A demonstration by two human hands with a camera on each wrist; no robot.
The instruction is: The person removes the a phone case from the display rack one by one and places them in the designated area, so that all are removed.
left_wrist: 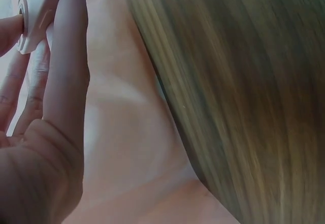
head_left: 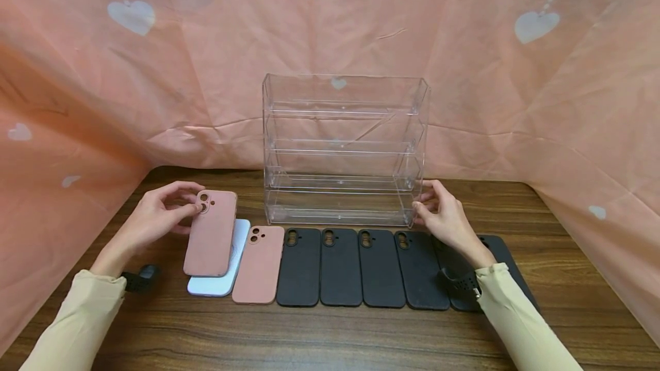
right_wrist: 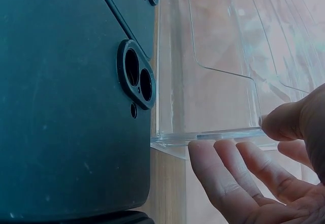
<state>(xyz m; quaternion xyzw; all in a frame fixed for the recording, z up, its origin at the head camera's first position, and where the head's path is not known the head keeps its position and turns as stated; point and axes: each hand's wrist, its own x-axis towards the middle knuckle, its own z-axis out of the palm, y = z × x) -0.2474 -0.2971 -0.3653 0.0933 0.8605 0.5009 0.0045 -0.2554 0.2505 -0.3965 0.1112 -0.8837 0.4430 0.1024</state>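
Note:
My left hand (head_left: 157, 210) pinches a pink phone case (head_left: 210, 242) near its camera cutout, holding it raised and tilted over a light blue phone case (head_left: 219, 286). The left wrist view shows the thumb at the cutout of the pink case (left_wrist: 43, 10) and a finger along its edge. A clear acrylic tiered display rack (head_left: 340, 217) stands upright at the table's back. My right hand (head_left: 444, 213) grips its right side panel low down. In the right wrist view the thumb is on one face of the panel, with fingertips (right_wrist: 202, 150) against the other.
Along the rack's front lies a row: another pink case (head_left: 259, 268), then several black phone cases (head_left: 299, 271) reaching right under my right forearm. Pink fabric (head_left: 335, 16) with white hearts encloses the wooden table (head_left: 309, 339) at the back and sides.

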